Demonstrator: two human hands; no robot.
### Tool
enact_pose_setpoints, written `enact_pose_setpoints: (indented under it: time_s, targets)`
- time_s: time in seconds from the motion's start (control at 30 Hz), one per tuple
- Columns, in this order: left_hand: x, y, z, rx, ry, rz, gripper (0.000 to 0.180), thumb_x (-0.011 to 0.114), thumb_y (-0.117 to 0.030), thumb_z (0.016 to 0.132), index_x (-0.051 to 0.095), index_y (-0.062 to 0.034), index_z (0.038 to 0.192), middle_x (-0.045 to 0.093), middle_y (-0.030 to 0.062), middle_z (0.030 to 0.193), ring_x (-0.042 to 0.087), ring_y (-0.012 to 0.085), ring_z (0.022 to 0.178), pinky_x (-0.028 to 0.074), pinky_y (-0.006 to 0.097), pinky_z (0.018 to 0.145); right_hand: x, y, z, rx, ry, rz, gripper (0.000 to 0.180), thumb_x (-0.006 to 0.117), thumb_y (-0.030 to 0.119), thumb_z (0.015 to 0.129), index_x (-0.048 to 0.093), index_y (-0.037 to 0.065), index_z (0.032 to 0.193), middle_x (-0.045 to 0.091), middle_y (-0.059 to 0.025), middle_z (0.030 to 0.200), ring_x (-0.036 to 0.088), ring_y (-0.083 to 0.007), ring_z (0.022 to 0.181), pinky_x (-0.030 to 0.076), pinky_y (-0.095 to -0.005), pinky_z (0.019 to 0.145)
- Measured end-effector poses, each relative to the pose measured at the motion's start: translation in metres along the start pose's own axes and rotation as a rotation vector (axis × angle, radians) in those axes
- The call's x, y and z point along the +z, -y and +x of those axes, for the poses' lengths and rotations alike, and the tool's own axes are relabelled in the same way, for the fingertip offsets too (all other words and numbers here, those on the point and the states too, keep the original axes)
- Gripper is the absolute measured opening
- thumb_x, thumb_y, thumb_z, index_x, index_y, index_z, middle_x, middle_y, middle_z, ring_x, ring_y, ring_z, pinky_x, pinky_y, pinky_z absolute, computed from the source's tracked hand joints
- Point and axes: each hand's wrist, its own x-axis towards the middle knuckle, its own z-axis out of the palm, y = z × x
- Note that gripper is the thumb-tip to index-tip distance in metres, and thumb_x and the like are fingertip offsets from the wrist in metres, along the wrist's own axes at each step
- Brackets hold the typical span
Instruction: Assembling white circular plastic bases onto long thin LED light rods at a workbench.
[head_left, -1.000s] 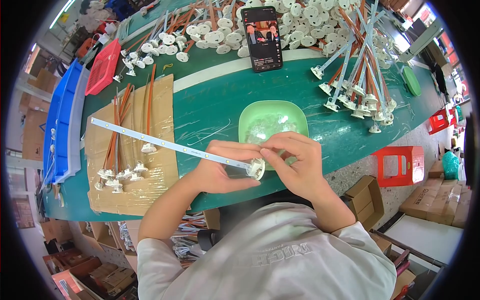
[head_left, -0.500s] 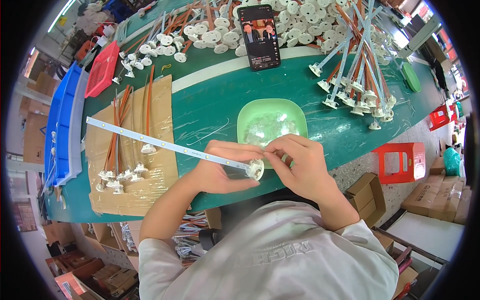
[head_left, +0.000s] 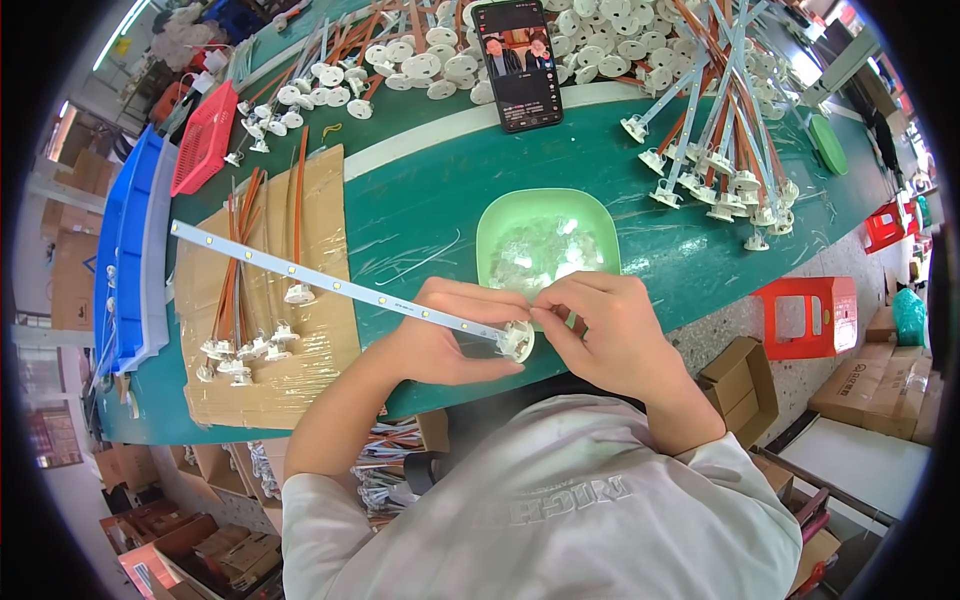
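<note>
My left hand [head_left: 432, 345] holds a narrow light-blue LED strip [head_left: 342, 287], which slants up to the left. At the strip's lower end, a round white plastic end cap [head_left: 517, 341] sits between thumb and fingers. My right hand [head_left: 602, 330] has thumb and forefinger pinched at the left fingertips, just above the cap; whatever it grips is too small or hidden. Right behind the hands stands a light-green bowl [head_left: 488, 226] holding small clear plastic pieces [head_left: 556, 250].
Cardboard [head_left: 325, 355] on the green table [head_left: 420, 180] bears several capped strips. Heaped white-capped strips [head_left: 720, 190] lie at the right and along the back. A phone [head_left: 520, 70] stands behind the bowl. Blue [head_left: 130, 270] and red trays [head_left: 205, 140] are at left, a red stool [head_left: 845, 318] at right.
The whole view has shifted slightly. My hands stay together at the capped end of the LED strip, with hardly any change in their grip.
</note>
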Motion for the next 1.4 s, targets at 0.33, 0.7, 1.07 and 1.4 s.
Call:
enact_pose_setpoints:
  time_s: [0.33, 0.7, 1.07, 1.4]
  targets:
    - [0.0, 0.005, 0.0, 0.049, -0.013, 0.03, 0.05, 0.09, -0.008, 0.065, 0.074, 0.0025, 0.111, 0.073, 0.0215, 0.112, 0.075, 0.0263, 0.095, 0.061, 0.034, 0.083, 0.009, -0.004, -0.004, -0.071, -0.124, -0.008, 0.007, 0.071, -0.004, 0.083, 0.069, 0.0, 0.088, 0.071, -0.0117, 0.081, 0.069, -0.0244, 0.065, 0.054, -0.0312, 0.058]
    - [-0.002, 0.014, -0.011, 0.009, -0.268, -0.353, 0.07, 0.094, -0.01, 0.067, 0.065, 0.0033, 0.128, 0.069, 0.0217, 0.123, 0.073, 0.0322, 0.104, 0.06, 0.04, 0.089, 0.023, 0.004, -0.006, -0.31, -0.415, 0.123, 0.014, 0.073, -0.009, 0.079, 0.07, -0.001, 0.091, 0.07, -0.0114, 0.075, 0.068, -0.0217, 0.059, 0.053, -0.0287, 0.052]
    - [-0.003, 0.015, -0.014, 0.04, -0.275, -0.488, 0.072, 0.095, -0.013, 0.065, 0.065, 0.0037, 0.128, 0.072, 0.0209, 0.119, 0.073, 0.0302, 0.104, 0.06, 0.041, 0.09, 0.038, 0.005, -0.001, -0.348, -0.378, 0.157, 0.015, 0.069, -0.011, 0.077, 0.067, -0.004, 0.09, 0.068, -0.0109, 0.074, 0.066, -0.0232, 0.057, 0.052, -0.0293, 0.05]
    - [0.0, 0.014, -0.015, 0.009, -0.186, -0.396, 0.072, 0.096, -0.016, 0.065, 0.065, 0.0079, 0.126, 0.073, 0.0211, 0.115, 0.075, 0.0285, 0.098, 0.061, 0.038, 0.088, 0.038, 0.004, -0.002, -0.517, -0.427, -0.142, 0.02, 0.071, -0.008, 0.075, 0.069, -0.003, 0.094, 0.072, -0.0107, 0.082, 0.069, -0.0222, 0.061, 0.055, -0.0286, 0.053]
